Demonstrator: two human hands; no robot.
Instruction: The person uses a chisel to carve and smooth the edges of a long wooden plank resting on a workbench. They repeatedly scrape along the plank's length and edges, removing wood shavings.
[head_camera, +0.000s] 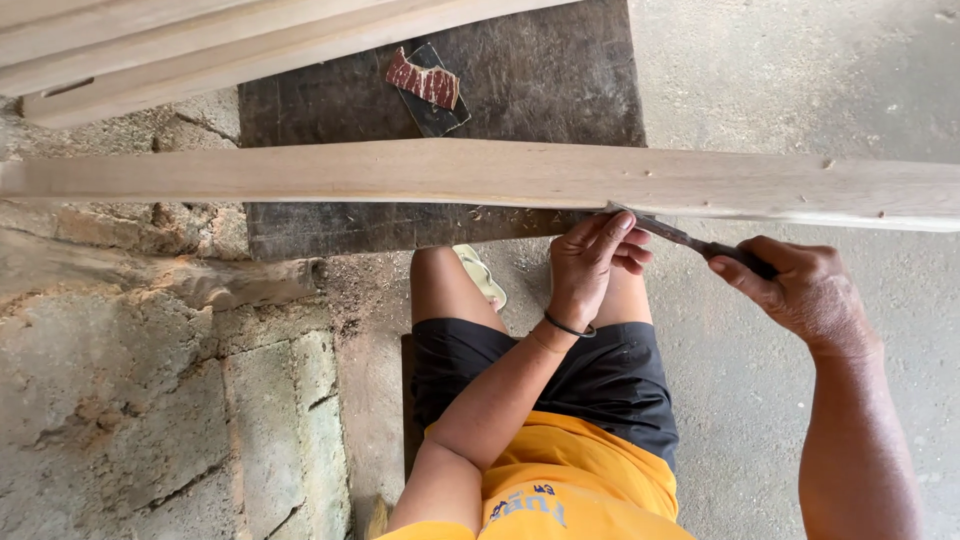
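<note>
Centrally, a long pale wooden plank (480, 178) is seen running across the whole view from left to right, lying over a dark, worn wooden board (540, 70) that rests on the concrete floor (800, 80). A chisel (690, 240) with a narrow metal blade and dark handle is held against the plank's near edge, just right of the middle, its tip touching the wood. The right hand (800, 290) is closed around the chisel's handle, the fingers wrapped fully about it. The left hand (585, 265) is placed at the blade end, its fingertips (615, 228) pressed against the plank's lower edge and over the metal near the tip; whether the blade is pinched or only steadied cannot be told. A thin dark band (568, 327) is worn on the left wrist. Small wood shavings (500, 212) are scattered on the dark board just under the plank. A torn piece of reddish sandpaper (425, 80) is lying on the dark board beyond the plank, well apart from both hands. More pale wooden planks (200, 40) are stacked at the upper left. A rough block wall (150, 380) is seen at the lower left. Black shorts (600, 380) and a yellow shirt (570, 480) are worn by the person.
</note>
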